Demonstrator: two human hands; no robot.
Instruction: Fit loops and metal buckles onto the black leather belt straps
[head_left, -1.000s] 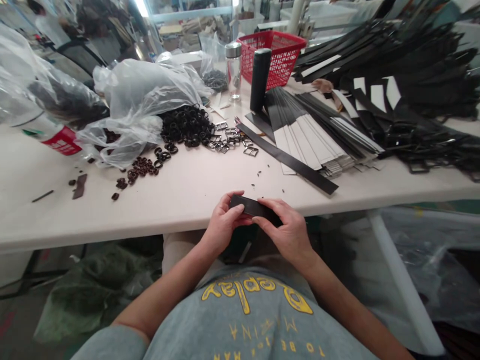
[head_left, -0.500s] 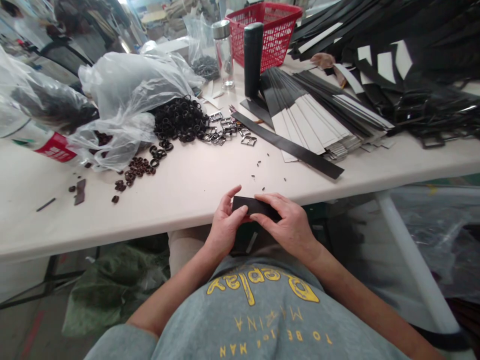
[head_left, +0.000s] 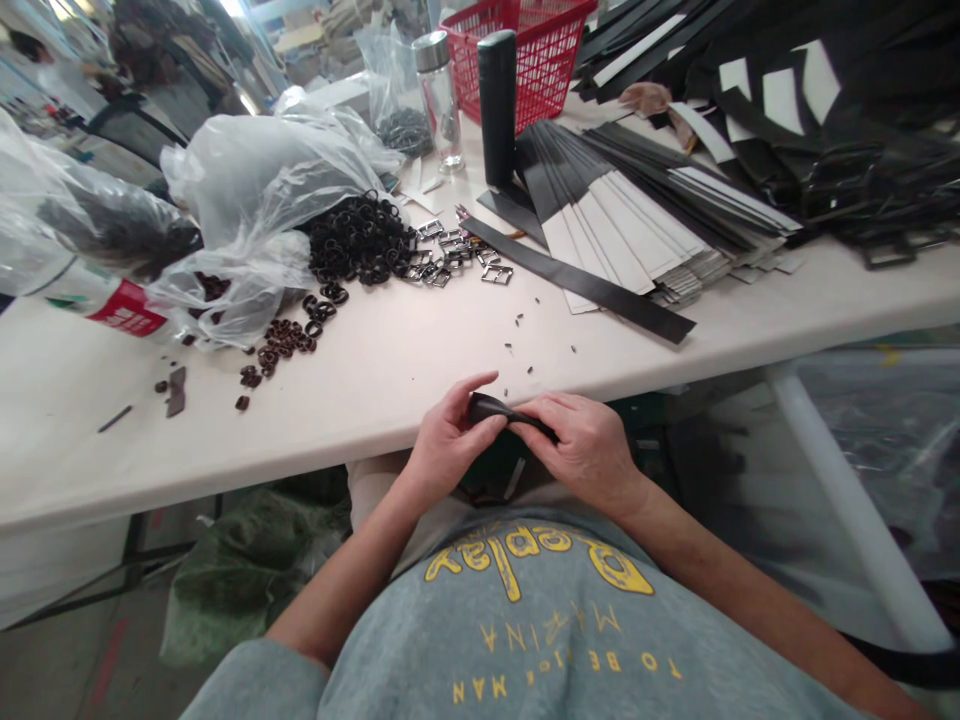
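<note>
A short piece of black strap is held between both hands at the table's front edge, its surface curved and turned nearly edge-on. My left hand grips its left end, thumb in front and index finger stretched out above. My right hand pinches the other end between thumb and fingers, hiding part of it. Beyond the hands, a few tiny metal pieces lie on the white table. One long black strap lies farther back on the right.
Black rings, brown rings and metal buckles lie at the left and centre, beside plastic bags. Behind stand a glass bottle, a black flask and a red basket. Strap bundles cover the right.
The black piece has turned from showing its flat face to a curved, nearly edge-on position. My right hand's fingers have closed in nearer to my left thumb. The view has shifted slightly.
</note>
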